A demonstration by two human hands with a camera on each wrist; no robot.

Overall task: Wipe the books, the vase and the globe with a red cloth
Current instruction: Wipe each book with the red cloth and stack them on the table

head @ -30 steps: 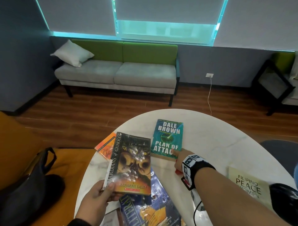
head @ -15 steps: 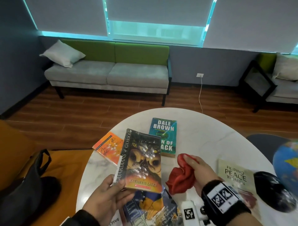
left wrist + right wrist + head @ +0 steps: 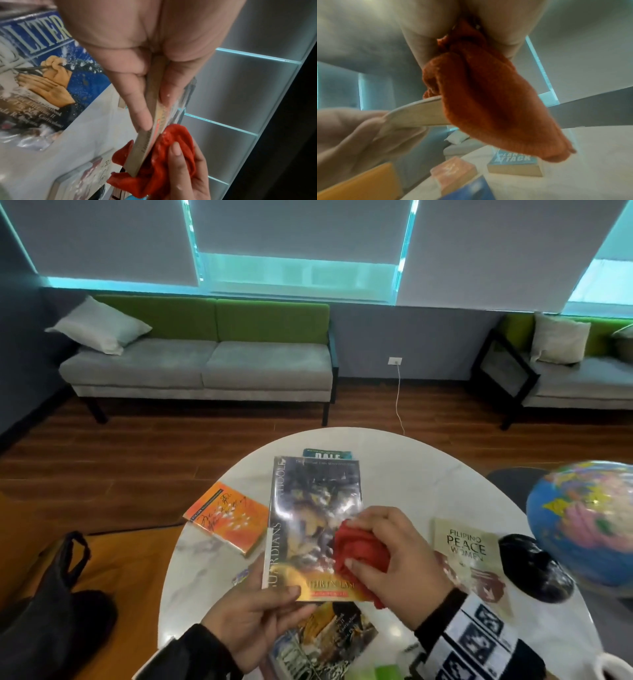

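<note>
The left hand (image 3: 253, 616) pinched the near left corner of a glossy dark paperback with an owl cover (image 3: 315, 522), thumb on the front and fingers beneath, holding it raised above the round white marble table (image 3: 411, 474). The right hand (image 3: 394, 559) was curled round a bunched red cloth (image 3: 359, 549) and pressed it against the lower right of the cover, with a tail of fabric hanging past the book's near edge. To wipe well, the cloth would probably need to sweep the whole cover up to the far edge, with the left grip firm enough that the thin book did not flex or slip under the pressure; turning it over for the back would likely follow. Other books lay flat on the table: an orange one (image 3: 227, 517) to the left, a cream one titled Filipino Peace Women (image 3: 467, 556) to the right. The blue globe (image 3: 582, 525) stood at the right edge, seemingly unwiped; the vase could not be made out.
</note>
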